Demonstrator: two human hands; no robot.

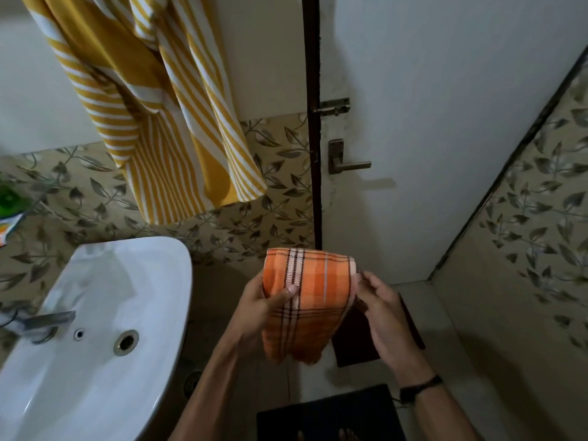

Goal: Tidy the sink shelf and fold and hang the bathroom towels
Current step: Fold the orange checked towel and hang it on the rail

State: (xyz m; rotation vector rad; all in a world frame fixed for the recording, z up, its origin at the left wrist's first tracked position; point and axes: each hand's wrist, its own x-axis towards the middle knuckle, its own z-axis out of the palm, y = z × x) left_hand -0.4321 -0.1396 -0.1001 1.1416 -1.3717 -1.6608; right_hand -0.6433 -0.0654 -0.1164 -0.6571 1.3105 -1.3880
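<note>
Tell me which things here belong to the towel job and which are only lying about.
Belong to the job:
orange checked towel, held by the left hand and the right hand
yellow striped towel, hanging on the wall

Only lying about:
sink
tap
door handle
door bolt
dark floor mat

Bare left hand (264, 300) and right hand (381, 310), a black band (421, 387) at the right wrist.
</note>
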